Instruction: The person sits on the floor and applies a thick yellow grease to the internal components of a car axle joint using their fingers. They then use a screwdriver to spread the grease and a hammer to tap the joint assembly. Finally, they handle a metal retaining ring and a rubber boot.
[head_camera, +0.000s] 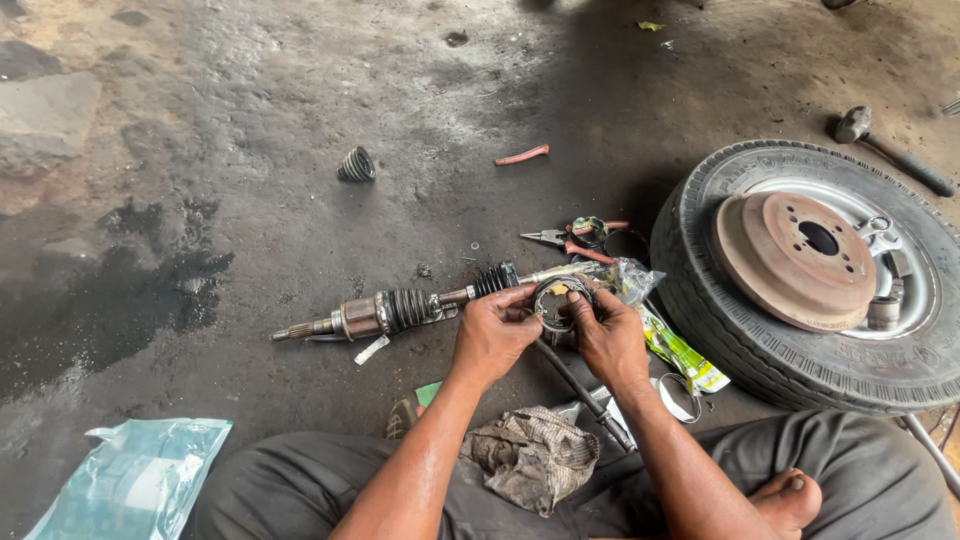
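Sitting on a stained concrete floor (300, 90), both hands, left (492, 332) and right (608, 338), are pinching a metal clamp (560, 300) over an axle (420, 305), beside a tyre (720, 310).

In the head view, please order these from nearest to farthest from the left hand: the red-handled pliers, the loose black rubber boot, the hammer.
Measured from the left hand:
1. Red-handled pliers, just above and right.
2. Loose black ribbed rubber boot, up and left on the floor.
3. Grey-headed hammer, far right beyond the tyre.

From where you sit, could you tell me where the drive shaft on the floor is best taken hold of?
Probably at the bare metal joint housing of the drive shaft, from above. It lies flat, the rubber boots would give, and both the left hand and right hand crowd the other end.
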